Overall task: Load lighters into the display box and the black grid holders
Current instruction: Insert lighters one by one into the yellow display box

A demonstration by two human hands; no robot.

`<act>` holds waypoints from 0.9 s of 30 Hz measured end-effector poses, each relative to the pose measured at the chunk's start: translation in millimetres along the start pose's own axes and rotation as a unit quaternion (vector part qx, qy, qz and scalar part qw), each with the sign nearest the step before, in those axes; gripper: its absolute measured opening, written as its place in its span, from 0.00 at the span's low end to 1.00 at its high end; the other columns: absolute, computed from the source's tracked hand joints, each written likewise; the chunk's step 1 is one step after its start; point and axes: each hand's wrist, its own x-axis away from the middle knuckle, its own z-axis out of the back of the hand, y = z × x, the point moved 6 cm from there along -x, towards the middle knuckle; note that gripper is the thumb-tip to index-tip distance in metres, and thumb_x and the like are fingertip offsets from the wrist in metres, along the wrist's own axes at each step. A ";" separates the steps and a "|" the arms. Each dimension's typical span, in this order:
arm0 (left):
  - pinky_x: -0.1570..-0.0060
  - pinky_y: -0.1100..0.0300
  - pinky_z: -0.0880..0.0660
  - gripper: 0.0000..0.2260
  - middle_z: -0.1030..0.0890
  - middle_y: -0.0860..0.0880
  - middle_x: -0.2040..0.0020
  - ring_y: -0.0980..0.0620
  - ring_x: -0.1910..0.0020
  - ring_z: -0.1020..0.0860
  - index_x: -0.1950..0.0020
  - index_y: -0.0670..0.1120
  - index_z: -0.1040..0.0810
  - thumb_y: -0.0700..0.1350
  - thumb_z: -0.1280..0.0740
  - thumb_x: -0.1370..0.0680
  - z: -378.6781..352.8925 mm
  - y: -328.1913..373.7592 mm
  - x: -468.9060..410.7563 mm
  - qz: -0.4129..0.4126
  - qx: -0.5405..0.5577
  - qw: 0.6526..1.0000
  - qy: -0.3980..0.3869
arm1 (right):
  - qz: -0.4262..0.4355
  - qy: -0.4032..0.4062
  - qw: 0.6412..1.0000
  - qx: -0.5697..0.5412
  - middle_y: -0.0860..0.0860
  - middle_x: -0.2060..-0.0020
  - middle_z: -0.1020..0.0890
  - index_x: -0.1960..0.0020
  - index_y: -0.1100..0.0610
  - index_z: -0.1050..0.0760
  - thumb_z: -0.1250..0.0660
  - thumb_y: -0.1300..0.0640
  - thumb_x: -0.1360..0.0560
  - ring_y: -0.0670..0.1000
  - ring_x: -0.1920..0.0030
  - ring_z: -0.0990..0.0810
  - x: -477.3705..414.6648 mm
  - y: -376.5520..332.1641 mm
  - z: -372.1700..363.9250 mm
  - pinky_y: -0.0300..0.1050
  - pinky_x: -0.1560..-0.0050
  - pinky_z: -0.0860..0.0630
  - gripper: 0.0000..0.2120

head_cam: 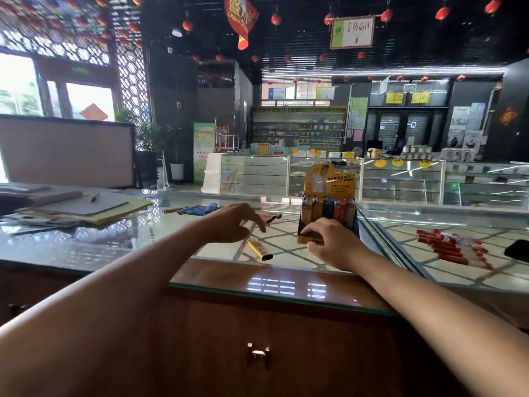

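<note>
While the right hand (pixel 329 242) grips the display box (pixel 329 184), the open left hand (pixel 234 222) could knock the gold lighter (pixel 259 249) off the desk (pixel 286 270).

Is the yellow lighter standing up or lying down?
Lying down. The yellow lighter lies flat on the glass counter, outside the display box.

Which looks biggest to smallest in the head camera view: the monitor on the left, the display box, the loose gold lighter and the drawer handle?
1. monitor
2. display box
3. gold lighter and drawer handle: they look about alike, and the handle sits nearer the camera, so I won't rank them.
</note>
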 end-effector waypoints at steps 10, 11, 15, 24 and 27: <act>0.36 0.49 0.26 0.08 0.22 0.59 0.42 0.59 0.42 0.25 0.48 0.64 0.19 0.62 0.28 0.25 -7.4 -27.6 22.1 0.014 -0.014 0.999 -0.026 | -0.002 -0.002 1.000 -0.010 0.47 0.36 0.24 0.33 0.46 0.23 0.34 0.52 0.21 0.50 0.34 0.29 -0.2 1.7 -0.4 0.49 0.36 0.29 0.16; 0.38 0.49 0.26 0.09 0.22 0.59 0.43 0.58 0.43 0.25 0.48 0.62 0.19 0.62 0.28 0.25 -5.6 -30.1 23.7 0.026 -0.023 0.999 -0.014 | -0.002 -0.001 1.000 -0.011 0.47 0.37 0.24 0.33 0.46 0.23 0.34 0.52 0.21 0.50 0.34 0.29 -0.4 1.9 -0.4 0.48 0.37 0.29 0.16; 0.42 0.51 0.25 0.11 0.22 0.54 0.42 0.53 0.44 0.24 0.49 0.57 0.18 0.62 0.28 0.24 0.3 -40.8 30.2 0.081 -0.049 0.996 0.006 | 0.001 0.001 1.000 -0.012 0.47 0.37 0.24 0.33 0.46 0.23 0.34 0.52 0.21 0.50 0.34 0.28 -1.0 2.6 -0.6 0.49 0.37 0.28 0.16; 0.44 0.55 0.22 0.13 0.21 0.50 0.36 0.51 0.47 0.22 0.36 0.45 0.18 0.40 0.38 0.17 25.5 -125.7 42.7 0.262 -0.085 0.961 0.030 | 0.000 0.003 1.000 -0.007 0.47 0.37 0.24 0.33 0.46 0.23 0.34 0.52 0.20 0.50 0.34 0.29 -1.7 2.8 -1.7 0.49 0.37 0.28 0.16; 0.41 0.55 0.25 0.18 0.23 0.46 0.33 0.45 0.40 0.22 0.31 0.45 0.21 0.34 0.38 0.19 12.1 -131.6 42.0 0.268 -0.060 0.961 0.008 | 0.002 0.006 1.000 -0.006 0.46 0.37 0.24 0.33 0.46 0.23 0.34 0.52 0.20 0.50 0.35 0.28 -2.2 2.9 -1.7 0.47 0.39 0.28 0.16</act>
